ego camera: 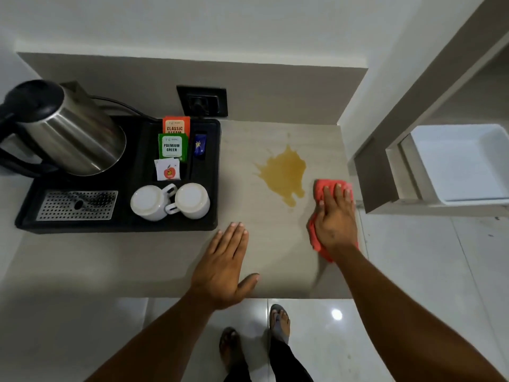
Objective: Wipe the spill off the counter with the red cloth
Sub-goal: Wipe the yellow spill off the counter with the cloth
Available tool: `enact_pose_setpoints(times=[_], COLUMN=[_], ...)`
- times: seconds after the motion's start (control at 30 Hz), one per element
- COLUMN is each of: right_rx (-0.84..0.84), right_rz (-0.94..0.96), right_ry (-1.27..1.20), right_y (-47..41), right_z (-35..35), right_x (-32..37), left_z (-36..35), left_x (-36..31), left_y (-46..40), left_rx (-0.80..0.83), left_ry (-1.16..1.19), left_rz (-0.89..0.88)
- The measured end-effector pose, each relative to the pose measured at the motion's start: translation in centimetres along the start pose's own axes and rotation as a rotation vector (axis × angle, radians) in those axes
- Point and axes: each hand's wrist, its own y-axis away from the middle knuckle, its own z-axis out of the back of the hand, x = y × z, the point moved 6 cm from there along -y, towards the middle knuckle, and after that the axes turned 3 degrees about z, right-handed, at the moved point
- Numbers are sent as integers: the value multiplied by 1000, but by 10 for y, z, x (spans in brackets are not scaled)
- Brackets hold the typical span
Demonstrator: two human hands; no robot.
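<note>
Spill [283, 175] of amber liquid, one puddle, sits on the one grey counter [137, 266], toward its right end and at about 1 o'clock from the centre of view. Largest after the counter is a single black tray [118, 224] at 9 o'clock, its right edge near the puddle but apart from it. On the tray stands one steel electric kettle [68, 133] at the far left, one perforated metal drip grille [77, 205] in front of it, two white cups [150, 202] turned upside down side by side with handles touching, and four sachets in the slots behind them: orange Classic Assam [176, 125], green Premium Green [172, 147], one white with a red apple [166, 170], one dark blue [199, 146].

One red cloth [321, 188] lies flat at 3 o'clock, just right of the puddle's lower edge, close to the counter's right edge. The right hand [334, 221] presses it down with fingers spread flat, gripping nothing. The left hand [223, 268] rests palm down, fingers straight and together, thumb out, empty, on bare counter at 6 o'clock near the front edge. Open counter lies between the hands and in front of the tray.

One black wall socket [202, 102] sits at 12 o'clock.
</note>
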Motion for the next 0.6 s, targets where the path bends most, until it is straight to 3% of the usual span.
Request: enact_pose_setpoints(times=[0.1, 0.23, 0.43, 0.6], right_rx=[40, 61, 49, 124], right_rz=[71, 234, 164, 399], right_ry=[-5, -41, -74, -43], right_y=[-35, -19, -127, -123], right_z=[-11, -11, -8, -11], right_x=[17, 2, 12, 22], left_z=[0, 2, 4, 5], left_x=[-1, -1, 0, -1], left_y=[0, 0, -2, 1], left_rx=[-31, -19, 5, -3], left_ry=[2, -3, 18, 37], left_rz=[-5, -1, 6, 9])
